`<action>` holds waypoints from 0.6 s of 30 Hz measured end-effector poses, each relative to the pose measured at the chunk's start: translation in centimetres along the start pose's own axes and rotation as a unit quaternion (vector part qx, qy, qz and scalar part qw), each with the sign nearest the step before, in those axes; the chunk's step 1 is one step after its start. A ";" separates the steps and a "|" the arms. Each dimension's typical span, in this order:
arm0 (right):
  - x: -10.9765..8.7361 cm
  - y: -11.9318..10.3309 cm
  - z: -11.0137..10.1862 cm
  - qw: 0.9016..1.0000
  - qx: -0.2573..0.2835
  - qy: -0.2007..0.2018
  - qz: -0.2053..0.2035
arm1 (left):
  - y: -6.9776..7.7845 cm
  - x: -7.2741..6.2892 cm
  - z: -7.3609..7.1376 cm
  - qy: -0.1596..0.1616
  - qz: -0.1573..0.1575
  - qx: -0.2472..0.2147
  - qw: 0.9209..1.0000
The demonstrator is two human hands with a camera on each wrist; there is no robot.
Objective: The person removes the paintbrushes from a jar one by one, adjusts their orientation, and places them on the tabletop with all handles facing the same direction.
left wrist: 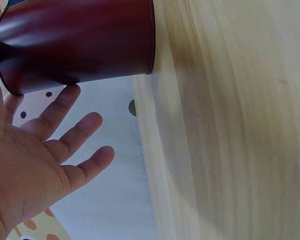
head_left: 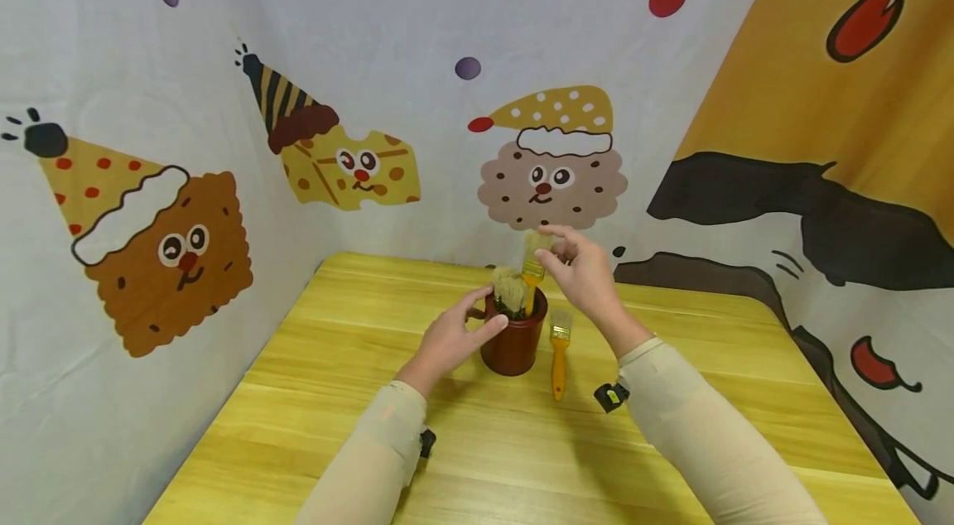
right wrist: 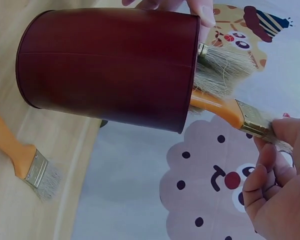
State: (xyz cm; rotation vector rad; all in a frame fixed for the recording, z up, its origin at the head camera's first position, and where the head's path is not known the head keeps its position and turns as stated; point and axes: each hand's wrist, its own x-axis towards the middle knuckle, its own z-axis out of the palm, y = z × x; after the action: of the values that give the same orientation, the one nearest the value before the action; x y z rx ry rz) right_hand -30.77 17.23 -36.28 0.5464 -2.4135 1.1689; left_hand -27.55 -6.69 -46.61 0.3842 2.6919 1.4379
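A dark red-brown round holder stands upright on the table with several bristle brushes poking out of its mouth. My left hand steadies it, thumb at the near rim and fingers against its left side; in the left wrist view the other fingers spread out beside its wall. At the bristle end, my right hand pinches an orange-handled paintbrush between thumb and fingers. That brush's handle goes down into the holder, its lower end hidden. Another orange-handled paintbrush lies to the holder's right.
The wood-grain table reaches back to a white cloth wall printed with cartoon food faces. On the right, the cloth is orange and black. Small dark devices sit at both wrists.
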 end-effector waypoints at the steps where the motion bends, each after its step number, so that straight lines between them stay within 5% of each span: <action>1: 0.0 0.0 0.0 1.000 0.001 0.000 0.001 | 0.0 0.0 0.0 0.000 0.001 0.000 1.000; 18: 0.6 -0.7 -1.3 0.999 0.024 0.016 0.025 | 0.3 -0.3 0.0 0.006 -0.007 -0.004 1.000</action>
State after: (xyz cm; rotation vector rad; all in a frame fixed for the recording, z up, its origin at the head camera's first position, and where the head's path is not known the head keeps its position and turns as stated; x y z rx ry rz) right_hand -30.64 17.78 -34.77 0.4804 -2.3904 1.2488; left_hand -27.22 -6.55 -46.37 0.3567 2.6918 1.4516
